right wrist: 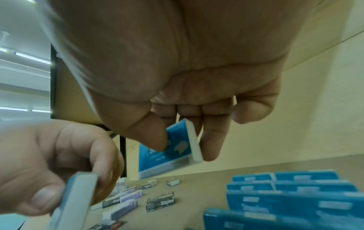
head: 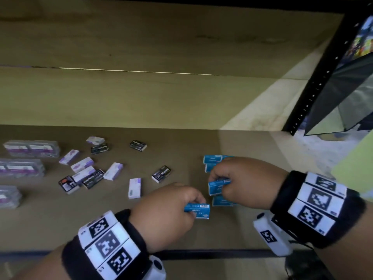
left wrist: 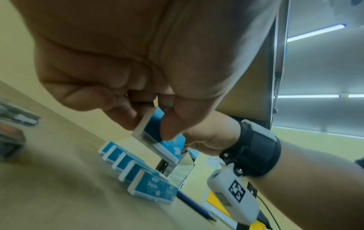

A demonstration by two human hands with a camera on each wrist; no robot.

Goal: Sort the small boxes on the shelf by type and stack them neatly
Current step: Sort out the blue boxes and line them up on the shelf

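Note:
My left hand (head: 187,207) pinches a small blue staple box (head: 198,211) just above the shelf board; the left wrist view shows thumb and fingers clamped on the same blue box (left wrist: 157,137). Just right of it, my right hand (head: 222,184) pinches another blue box (head: 217,186) above a row of blue boxes (head: 212,160) lying flat. In the right wrist view that held blue box (right wrist: 177,144) hangs between thumb and fingers over the blue row (right wrist: 295,194). Loose purple-white boxes (head: 81,164) and black boxes (head: 161,173) lie scattered to the left.
Clear-wrapped packs of purple boxes (head: 32,148) stand at the far left of the shelf board (head: 181,138). A black perforated upright (head: 314,87) bounds the shelf on the right. The shelf's dark front edge (head: 201,254) runs below my wrists.

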